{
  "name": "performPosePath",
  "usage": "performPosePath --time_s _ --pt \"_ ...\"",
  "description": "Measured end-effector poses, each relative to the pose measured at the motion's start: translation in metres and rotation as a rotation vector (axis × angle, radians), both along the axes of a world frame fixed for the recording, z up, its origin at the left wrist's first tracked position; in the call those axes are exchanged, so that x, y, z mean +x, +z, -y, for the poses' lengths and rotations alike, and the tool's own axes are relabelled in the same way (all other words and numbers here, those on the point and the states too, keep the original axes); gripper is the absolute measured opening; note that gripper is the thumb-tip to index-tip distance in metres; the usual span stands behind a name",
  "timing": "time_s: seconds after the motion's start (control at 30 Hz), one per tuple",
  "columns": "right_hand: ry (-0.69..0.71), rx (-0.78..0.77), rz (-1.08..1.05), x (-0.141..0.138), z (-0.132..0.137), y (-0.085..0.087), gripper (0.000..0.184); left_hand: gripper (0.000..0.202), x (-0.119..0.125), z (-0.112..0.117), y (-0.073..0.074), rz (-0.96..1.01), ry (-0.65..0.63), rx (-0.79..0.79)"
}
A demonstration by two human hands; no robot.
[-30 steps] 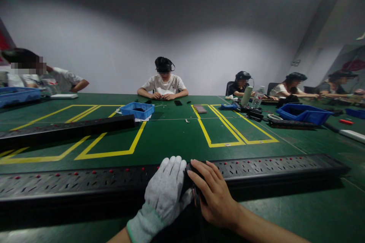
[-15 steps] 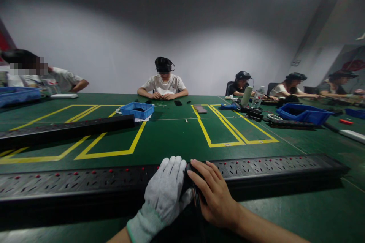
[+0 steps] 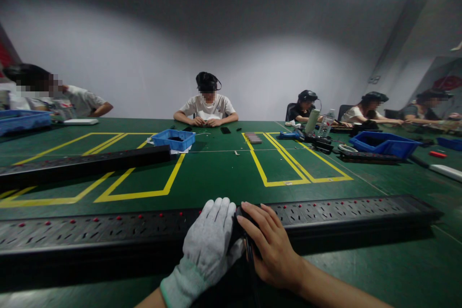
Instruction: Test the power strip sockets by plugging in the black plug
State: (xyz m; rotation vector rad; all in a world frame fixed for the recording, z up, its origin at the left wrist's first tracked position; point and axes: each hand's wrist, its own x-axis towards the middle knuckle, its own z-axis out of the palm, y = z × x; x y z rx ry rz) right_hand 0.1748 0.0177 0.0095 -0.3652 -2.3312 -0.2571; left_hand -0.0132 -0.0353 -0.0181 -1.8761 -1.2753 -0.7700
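A long black power strip [image 3: 342, 216] with red switches lies across the green table [image 3: 224, 173] just in front of me. My left hand [image 3: 209, 245], in a white knit glove, wraps over the strip near its middle. Right beside it, my bare right hand [image 3: 270, 245] curls its fingers over the top of the same strip, thumb on the near side. The two hands touch each other. A dark cable or part drops between them toward me, mostly hidden.
A second black strip [image 3: 83, 163] lies at the left, with a blue bin [image 3: 173, 138] behind it. Yellow tape rectangles [image 3: 285, 163] mark the table. Several people sit along the far side. Another blue bin [image 3: 384, 144] and tools crowd the right.
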Motion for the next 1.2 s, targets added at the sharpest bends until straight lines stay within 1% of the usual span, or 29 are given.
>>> performPosePath --time_s 0.3,0.5,0.67,0.93,1.2 --pt "-0.004 0.0 -0.009 0.0 0.0001 -0.0016 0.053 0.056 -0.0004 -0.0022 -0.0029 0.008 0.008 -0.021" --pt "0.001 -0.008 0.003 0.0001 -0.0007 -0.0009 0.051 0.054 -0.0006 -0.0021 -0.0004 -0.006 0.003 0.022" --pt "0.009 -0.006 0.005 0.0004 -0.0012 -0.0023 0.05 0.055 -0.0004 -0.0015 -0.0003 -0.005 0.005 -0.007" --pt "0.01 0.006 0.006 0.0007 -0.0011 -0.0017 0.049 0.057 -0.0007 -0.0017 -0.0011 -0.007 -0.001 -0.015" --pt "0.005 0.001 0.014 0.0006 -0.0012 -0.0017 0.049 0.056 -0.0007 -0.0016 -0.0011 0.004 0.0 -0.012"
